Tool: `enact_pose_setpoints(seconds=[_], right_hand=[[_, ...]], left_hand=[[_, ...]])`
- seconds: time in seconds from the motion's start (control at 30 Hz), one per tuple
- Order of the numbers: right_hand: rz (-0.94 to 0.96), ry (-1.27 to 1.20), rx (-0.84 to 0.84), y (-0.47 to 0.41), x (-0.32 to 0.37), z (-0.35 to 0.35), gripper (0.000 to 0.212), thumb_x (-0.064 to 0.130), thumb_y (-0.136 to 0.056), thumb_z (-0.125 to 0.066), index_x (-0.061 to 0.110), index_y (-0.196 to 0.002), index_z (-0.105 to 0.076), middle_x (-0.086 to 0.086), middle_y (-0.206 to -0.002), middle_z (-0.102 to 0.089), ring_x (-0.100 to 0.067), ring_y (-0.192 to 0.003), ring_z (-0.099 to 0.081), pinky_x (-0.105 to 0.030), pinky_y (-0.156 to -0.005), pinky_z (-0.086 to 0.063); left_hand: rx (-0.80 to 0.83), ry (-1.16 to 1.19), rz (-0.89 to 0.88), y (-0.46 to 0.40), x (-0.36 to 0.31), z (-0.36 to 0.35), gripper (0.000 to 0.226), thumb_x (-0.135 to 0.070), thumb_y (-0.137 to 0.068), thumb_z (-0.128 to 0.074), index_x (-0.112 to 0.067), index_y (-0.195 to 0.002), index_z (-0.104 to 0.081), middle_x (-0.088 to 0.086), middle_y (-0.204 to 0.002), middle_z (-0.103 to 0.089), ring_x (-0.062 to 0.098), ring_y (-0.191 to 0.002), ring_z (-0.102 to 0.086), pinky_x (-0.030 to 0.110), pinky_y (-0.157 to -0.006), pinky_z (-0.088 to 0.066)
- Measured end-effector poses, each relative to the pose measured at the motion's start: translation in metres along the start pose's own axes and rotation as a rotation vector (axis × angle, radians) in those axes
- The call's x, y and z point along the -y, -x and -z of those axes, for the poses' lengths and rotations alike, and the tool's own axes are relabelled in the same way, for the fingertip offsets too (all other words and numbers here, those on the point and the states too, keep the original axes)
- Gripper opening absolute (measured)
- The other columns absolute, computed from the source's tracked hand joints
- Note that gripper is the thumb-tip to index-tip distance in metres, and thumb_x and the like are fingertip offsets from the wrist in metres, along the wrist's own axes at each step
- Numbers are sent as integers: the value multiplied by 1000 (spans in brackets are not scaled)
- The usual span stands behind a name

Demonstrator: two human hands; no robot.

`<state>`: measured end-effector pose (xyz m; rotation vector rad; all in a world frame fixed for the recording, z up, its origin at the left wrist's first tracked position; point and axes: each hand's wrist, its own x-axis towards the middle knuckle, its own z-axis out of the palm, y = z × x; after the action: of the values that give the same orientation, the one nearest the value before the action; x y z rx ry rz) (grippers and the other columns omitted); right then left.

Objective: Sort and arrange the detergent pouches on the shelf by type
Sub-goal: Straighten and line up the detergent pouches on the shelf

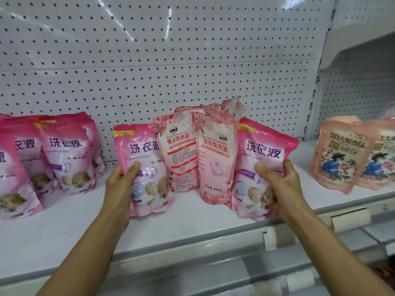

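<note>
White shelf (192, 223), each hand (left (119, 184), right (280, 182)) gripping one upright bright-pink pouch (left (147, 167), right (256, 167)), labels forward.

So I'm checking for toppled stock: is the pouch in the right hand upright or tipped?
Tipped: the pouch leans left, gripped by the right hand.

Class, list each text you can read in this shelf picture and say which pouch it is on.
"洗衣液": pink pouch in the right hand.
"NEW": same pouch, top corner.
"香水洗衣液": floral pouch.
"净含量:400克": second floral pouch.
Peach pouch: title blurred.
All small print: unreadable.
</note>
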<state>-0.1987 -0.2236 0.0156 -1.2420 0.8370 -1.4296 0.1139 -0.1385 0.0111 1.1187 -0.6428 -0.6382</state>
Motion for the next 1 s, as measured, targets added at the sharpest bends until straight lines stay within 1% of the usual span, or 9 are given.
enact_pose_setpoints(seconds=[0.2,0.33,0.5,0.57,0.67,0.73,0.83,0.9,1.0], right_hand=[[-55,-7,-4,4,7,-3,14,18,-80,-75,13,-91,-70,-9,-79,-77,-23,-66,-74,-33,-61,-58],[-30,-94,-88,10,10,-3,13,15,-77,-76,16,-89,-70,-6,-80,-77,-24,-71,-74,-40,-65,-59],[67,-165,-144,23,22,-7,14,12,-76,-77,25,-72,-72,1,-77,-76,-19,-72,-74,-36,-60,-61],[154,-169,-166,32,34,-9,11,15,-75,-78,23,-82,-75,-4,-93,-76,-23,-83,-74,-44,-67,-61],[204,-95,-109,49,50,-27,30,33,-78,-78,20,-104,-71,-19,-119,-67,-34,-100,-69,-62,-80,-54],[222,-164,-78,57,55,-49,22,23,-82,-75,16,-102,-69,-21,-120,-66,-30,-94,-69,-56,-79,-57],[162,-208,72,69,52,-93,57,31,-76,-81,3,-122,-62,-23,-127,-62,-43,-105,-65,-66,-77,-52],[137,-217,137,78,46,-131,55,39,-67,-85,7,-109,-69,-19,-111,-70,-40,-95,-69,-65,-69,-54],[106,-242,127,93,27,-208,11,22,-70,-77,16,-77,-71,-1,-72,-75,-17,-64,-72,-35,-55,-60]], left_hand=[[20,20,51,12,0,-5,11,-21,-91,-66,-18,-102,-68,5,-83,-78,24,-70,-76,42,-61,-61],[-27,93,48,20,-5,-5,13,-16,-93,-65,-17,-105,-69,4,-85,-79,23,-72,-76,43,-65,-62],[-65,169,45,31,-17,12,12,-13,-92,-65,-14,-102,-69,13,-98,-77,33,-88,-74,56,-82,-57],[-60,172,15,33,-26,25,8,-12,-92,-64,-14,-99,-68,10,-91,-78,31,-83,-74,54,-76,-60],[-23,211,-19,35,-45,49,17,-12,-90,-64,-11,-107,-67,11,-93,-78,27,-78,-75,48,-69,-62],[-9,217,-43,36,-57,70,29,-15,-86,-66,-10,-114,-65,12,-98,-77,27,-81,-75,46,-70,-62],[-15,175,-88,36,-73,109,37,-19,-80,-69,-8,-115,-65,13,-102,-76,28,-85,-75,43,-72,-62],[-28,150,-117,34,-86,140,41,-22,-76,-69,-9,-114,-65,13,-102,-76,29,-86,-75,42,-72,-62],[-66,129,-157,29,-102,190,37,-20,-78,-68,-12,-114,-66,10,-101,-77,27,-87,-75,40,-71,-62]])
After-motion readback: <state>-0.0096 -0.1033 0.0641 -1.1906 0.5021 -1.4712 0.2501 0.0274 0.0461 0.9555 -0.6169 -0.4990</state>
